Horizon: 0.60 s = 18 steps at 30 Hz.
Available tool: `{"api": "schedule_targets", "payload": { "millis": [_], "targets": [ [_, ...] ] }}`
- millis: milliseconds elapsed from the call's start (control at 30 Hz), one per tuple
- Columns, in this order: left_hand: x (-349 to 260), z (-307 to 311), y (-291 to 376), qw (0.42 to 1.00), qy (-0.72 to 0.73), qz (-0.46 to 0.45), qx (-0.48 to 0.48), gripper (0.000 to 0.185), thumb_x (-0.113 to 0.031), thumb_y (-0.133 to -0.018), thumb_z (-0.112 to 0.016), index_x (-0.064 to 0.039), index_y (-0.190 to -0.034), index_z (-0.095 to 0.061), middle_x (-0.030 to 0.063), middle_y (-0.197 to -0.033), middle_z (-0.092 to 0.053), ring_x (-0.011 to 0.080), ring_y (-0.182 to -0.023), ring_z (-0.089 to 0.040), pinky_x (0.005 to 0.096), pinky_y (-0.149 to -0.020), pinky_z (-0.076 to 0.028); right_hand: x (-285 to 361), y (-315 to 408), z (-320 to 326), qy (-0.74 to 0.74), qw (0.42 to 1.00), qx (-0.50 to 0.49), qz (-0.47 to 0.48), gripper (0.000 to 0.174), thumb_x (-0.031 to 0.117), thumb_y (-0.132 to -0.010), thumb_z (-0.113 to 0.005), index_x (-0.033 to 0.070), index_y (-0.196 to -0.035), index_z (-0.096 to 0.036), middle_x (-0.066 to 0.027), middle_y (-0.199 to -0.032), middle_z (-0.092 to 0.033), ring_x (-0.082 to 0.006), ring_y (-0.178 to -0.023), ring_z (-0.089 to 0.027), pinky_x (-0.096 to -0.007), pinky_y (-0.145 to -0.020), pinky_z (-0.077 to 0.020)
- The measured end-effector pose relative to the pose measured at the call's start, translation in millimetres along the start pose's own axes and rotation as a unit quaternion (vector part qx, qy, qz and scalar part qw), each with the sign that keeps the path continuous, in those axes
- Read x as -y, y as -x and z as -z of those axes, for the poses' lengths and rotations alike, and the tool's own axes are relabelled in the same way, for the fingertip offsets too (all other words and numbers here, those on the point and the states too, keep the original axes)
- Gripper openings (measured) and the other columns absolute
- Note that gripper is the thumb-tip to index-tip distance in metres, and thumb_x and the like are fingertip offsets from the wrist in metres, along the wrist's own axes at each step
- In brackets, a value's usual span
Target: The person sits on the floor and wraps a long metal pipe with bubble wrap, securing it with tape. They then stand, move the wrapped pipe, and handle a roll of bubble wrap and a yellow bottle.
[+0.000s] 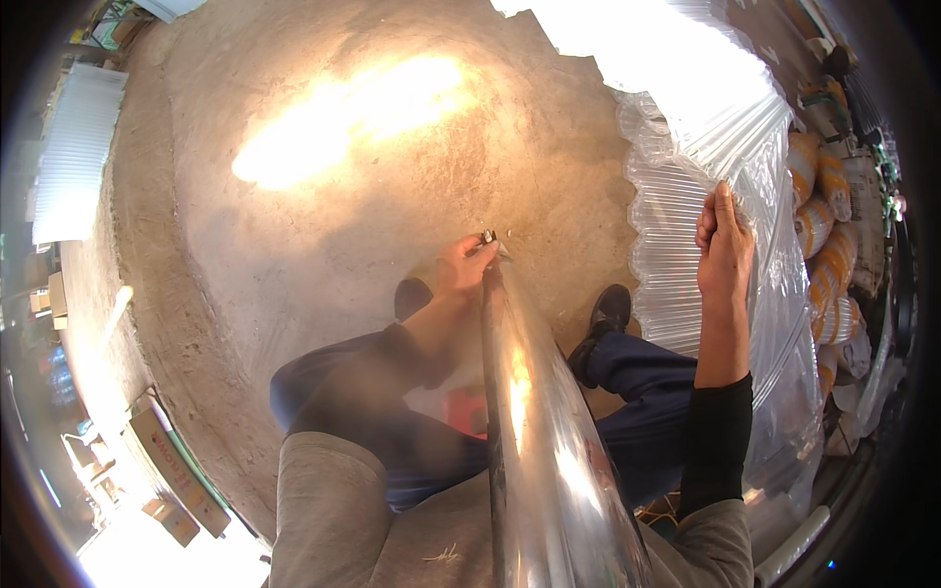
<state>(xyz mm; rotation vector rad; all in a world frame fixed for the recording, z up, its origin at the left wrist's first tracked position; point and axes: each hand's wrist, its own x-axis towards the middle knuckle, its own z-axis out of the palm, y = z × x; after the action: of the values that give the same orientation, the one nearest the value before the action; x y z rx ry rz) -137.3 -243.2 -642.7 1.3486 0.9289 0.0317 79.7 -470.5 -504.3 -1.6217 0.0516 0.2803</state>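
Note:
My left hand (470,266) pinches a small shiny piece (488,237) between thumb and fingers, at the far end of a long, shiny metal-looking tube (526,411). The tube runs up between my knees towards the camera. Off to the right, my right hand (724,246) is closed in a fist, the thumb on top, on bunched clear plastic film (772,309). That film lies over a stack of clear ribbed plastic tubes (665,242). What sits inside the right fist is hidden by the fingers.
Bundles with orange-and-white wrapping (834,264) are piled beyond the film. A red object (467,411) shows partly behind the tube. Cardboard boxes (176,470) stand at lower left, and another ribbed clear stack (77,154) at far left. Sunlight glares on the concrete floor (242,242).

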Motion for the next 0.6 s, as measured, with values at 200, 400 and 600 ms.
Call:
{"api": "schedule_targets", "payload": {
  "millis": [200, 400, 600],
  "targets": [
    [2.6, 0.6, -2.7, 1.000, -0.001, -0.001, 0.000, 0.027, -0.021, -0.087, -0.065, 0.001, -0.102, -0.067, 0.0058, -0.080, -0.067, 0.0111, -0.069, -0.059, 0.0263, -0.063, -0.047, 0.4, 0.1, -0.3, 0.001, 1.000, 0.002, 0.001, 0.033, 0.034, -0.096, -0.057, 0.005, -0.079, -0.059, 0.0030, -0.059, -0.041, -0.0064, -0.054, -0.036, -0.0217, -0.049, -0.0276],
    [3.3, 0.2, -2.3, 1.000, 0.001, -0.006, 0.005, 0.027, -0.021, -0.087, -0.064, 0.002, -0.101, -0.067, 0.0051, -0.081, -0.067, 0.0101, -0.072, -0.060, 0.0252, -0.064, -0.047, 1.5, 0.9, -1.1, 0.001, 1.000, -0.002, -0.001, 0.034, 0.034, -0.096, -0.056, 0.005, -0.079, -0.059, 0.0030, -0.059, -0.041, -0.0063, -0.054, -0.036, -0.0218, -0.049, -0.0275],
    [10.0, 1.4, -5.7, 1.000, -0.010, -0.016, -0.001, 0.027, -0.021, -0.087, -0.064, 0.002, -0.101, -0.067, 0.0058, -0.079, -0.068, 0.0112, -0.072, -0.060, 0.0264, -0.064, -0.048, 1.5, 1.2, -0.1, 0.018, 1.000, 0.002, 0.003, 0.034, 0.034, -0.097, -0.055, 0.005, -0.079, -0.058, 0.0029, -0.059, -0.041, -0.0063, -0.053, -0.035, -0.0221, -0.049, -0.0275]
  ]
}}
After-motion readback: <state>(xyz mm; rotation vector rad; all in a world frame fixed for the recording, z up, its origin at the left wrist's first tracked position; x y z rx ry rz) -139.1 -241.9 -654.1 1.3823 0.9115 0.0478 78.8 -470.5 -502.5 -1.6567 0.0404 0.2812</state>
